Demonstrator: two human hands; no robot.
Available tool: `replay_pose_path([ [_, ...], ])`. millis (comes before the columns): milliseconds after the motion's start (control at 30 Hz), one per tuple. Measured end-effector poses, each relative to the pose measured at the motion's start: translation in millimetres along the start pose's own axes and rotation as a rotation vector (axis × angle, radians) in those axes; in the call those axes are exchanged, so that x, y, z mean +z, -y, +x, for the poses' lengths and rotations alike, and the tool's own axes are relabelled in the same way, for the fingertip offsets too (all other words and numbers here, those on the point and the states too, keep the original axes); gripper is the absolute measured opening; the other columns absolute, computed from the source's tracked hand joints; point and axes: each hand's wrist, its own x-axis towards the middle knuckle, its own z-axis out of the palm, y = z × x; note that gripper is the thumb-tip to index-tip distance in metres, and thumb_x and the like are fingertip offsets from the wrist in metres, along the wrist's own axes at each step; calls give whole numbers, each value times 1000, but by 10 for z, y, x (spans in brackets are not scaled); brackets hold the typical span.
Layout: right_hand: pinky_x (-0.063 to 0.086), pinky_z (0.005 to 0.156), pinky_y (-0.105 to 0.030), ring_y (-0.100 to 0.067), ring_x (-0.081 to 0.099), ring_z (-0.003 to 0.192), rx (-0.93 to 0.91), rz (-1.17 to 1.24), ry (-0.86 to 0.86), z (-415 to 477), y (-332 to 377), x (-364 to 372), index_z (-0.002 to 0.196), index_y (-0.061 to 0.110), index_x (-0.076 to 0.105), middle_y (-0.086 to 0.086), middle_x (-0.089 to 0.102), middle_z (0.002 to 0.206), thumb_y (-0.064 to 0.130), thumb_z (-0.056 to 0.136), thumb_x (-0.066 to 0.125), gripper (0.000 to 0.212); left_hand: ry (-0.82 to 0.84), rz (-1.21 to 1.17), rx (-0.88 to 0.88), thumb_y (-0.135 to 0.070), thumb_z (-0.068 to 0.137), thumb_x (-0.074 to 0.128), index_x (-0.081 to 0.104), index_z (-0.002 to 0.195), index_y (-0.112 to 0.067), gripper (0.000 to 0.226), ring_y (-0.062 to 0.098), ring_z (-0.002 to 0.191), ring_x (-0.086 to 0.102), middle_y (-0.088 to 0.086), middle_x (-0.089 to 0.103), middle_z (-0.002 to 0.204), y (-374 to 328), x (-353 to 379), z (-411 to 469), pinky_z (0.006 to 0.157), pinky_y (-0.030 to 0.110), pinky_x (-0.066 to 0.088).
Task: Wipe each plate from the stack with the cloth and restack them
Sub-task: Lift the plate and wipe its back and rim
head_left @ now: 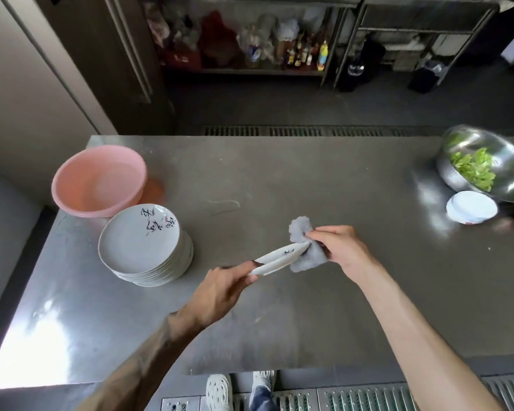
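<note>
A stack of several white plates (143,250) with black brush marks stands on the steel table (309,179), left of centre. My left hand (223,287) grips one white plate (276,259) by its near rim and holds it above the table, tilted almost edge-on to me. My right hand (337,246) pinches a grey cloth (304,249) wrapped round the plate's far rim, cloth showing above and below the edge.
A pink plastic basin (98,180) sits behind the stack. At the far right are a steel bowl (493,164) of green leaves and a small white bowl (471,207). Shelves with bottles stand beyond the table. My shoes show below the near edge.
</note>
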Motion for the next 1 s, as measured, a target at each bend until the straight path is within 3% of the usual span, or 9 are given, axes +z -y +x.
replay_pose_path([
  [33, 55, 75, -34, -19, 60, 75, 15, 8, 13, 44, -27, -40, 85, 7, 80, -6, 66, 80, 8, 84, 77, 3, 20, 29, 39, -38, 108, 47, 61, 127, -33, 24, 19, 73, 51, -10, 59, 85, 8, 15, 72, 67, 33, 44],
  [100, 53, 71, -31, -17, 60, 73, 43, 24, -5, 123, -96, -110, 75, 13, 81, -4, 66, 78, 1, 81, 76, 15, 90, 36, 90, -30, 110, 46, 60, 140, -32, 33, 12, 110, 64, -17, 67, 123, 55, 74, 229, 95, 29, 48],
  [200, 51, 71, -31, -17, 62, 73, 52, 70, -75, 264, -245, -212, 67, 20, 79, -5, 70, 80, -5, 78, 75, 28, 125, 30, 106, -20, 110, 49, 57, 146, -27, 38, 8, 149, 36, -14, 52, 152, 185, 273, 455, 126, 30, 15],
  [333, 53, 75, -23, -13, 66, 77, 40, 74, -222, 488, -465, -325, 95, 12, 80, 5, 75, 82, -5, 75, 77, 26, 14, 44, 16, -12, 100, 65, 43, 152, -9, 56, 32, 157, 17, 15, 27, 166, 321, 596, 650, 128, 45, 16],
  [433, 53, 76, -23, -11, 66, 75, 22, 90, -279, 646, -619, -355, 98, 12, 80, 10, 74, 80, -5, 74, 77, 30, -1, -17, -109, -16, 93, 74, 31, 156, -7, 77, 35, 156, 10, 26, 9, 167, 383, 780, 846, 124, 34, 20],
  [600, 58, 81, -31, -10, 68, 75, 21, 86, -340, 904, -813, -390, 100, 15, 81, 8, 77, 83, -1, 73, 74, 32, 94, -86, -248, -20, 77, 90, 29, 155, -3, 101, 37, 157, 12, 23, 23, 164, 532, 1044, 1235, 118, 20, 13],
  [733, 54, 49, -22, 1, 58, 56, 12, 178, -338, 1059, -925, -408, 85, 24, 82, 13, 71, 67, 28, 51, 75, 36, 139, -136, -301, -31, 70, 95, 26, 160, -18, 114, 21, 151, 27, 9, 20, 165, 700, 1230, 1471, 116, 18, 20],
  [867, 50, 49, -14, 5, 59, 55, -10, 107, -403, 1316, -1118, -425, 96, 12, 81, 11, 73, 70, -5, 75, 68, 30, 152, -114, -312, -24, 70, 95, 24, 160, -22, 115, 23, 147, 30, 8, 15, 163, 826, 1427, 1695, 111, 17, 25],
  [1000, 58, 58, -24, -9, 60, 63, -17, 28, -387, 1465, -1201, -412, 87, 21, 78, 2, 72, 71, 0, 78, 70, 24, 153, -98, -314, -19, 70, 94, 25, 160, -20, 114, 26, 149, 27, 9, 14, 164, 937, 1519, 1786, 116, 27, 31],
])
